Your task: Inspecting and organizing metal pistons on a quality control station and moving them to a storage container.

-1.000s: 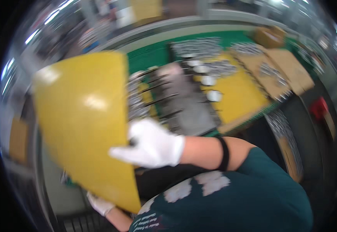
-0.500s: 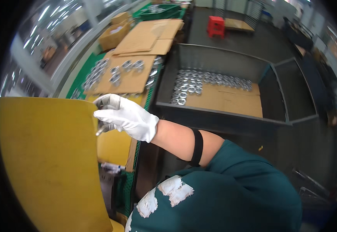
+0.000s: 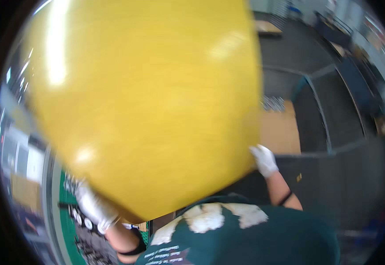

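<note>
A large yellow sheet [image 3: 157, 106], smooth and shiny, fills the middle of the view and is raised in front of me. My left hand [image 3: 94, 205], in a white glove and smeared by motion, grips its lower left edge, with its fingers partly behind the sheet. At the lower right edge, my right hand [image 3: 265, 161], also white-gloved, is closed on the sheet, its fingertips against the rim. Most of the workbench is hidden behind the sheet.
Right of the sheet stands a grey metal bin [image 3: 318, 112], lined with cardboard [image 3: 280, 132] and holding shiny metal rings [image 3: 273, 104]. Below left, dark parts [image 3: 93, 245] and pale round pieces [image 3: 87, 223] lie on the green bench [image 3: 66, 229].
The yellow sheet has come up from the left to the middle and now blocks the bench. My left hand has come into view; my right hand has moved right with the sheet's edge.
</note>
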Available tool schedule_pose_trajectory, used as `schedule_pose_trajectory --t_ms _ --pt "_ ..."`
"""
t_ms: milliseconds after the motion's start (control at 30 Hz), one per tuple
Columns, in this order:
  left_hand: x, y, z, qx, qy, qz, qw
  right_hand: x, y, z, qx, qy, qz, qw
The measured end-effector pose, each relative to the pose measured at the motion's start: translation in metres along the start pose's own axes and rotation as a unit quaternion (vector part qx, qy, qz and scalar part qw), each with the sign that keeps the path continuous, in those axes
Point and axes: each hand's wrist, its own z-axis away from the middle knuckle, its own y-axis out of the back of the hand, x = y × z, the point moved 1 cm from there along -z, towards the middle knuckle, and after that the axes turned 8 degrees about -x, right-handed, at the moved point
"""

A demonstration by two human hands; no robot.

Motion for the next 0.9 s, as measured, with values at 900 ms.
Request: schedule_pose_trajectory --t_ms 900 --pt "-0.149 -0.197 -0.151 -0.458 0.187 -0.049 0.868 -0.013 0.047 -0.185 0.223 -0.033 -0.143 0.964"
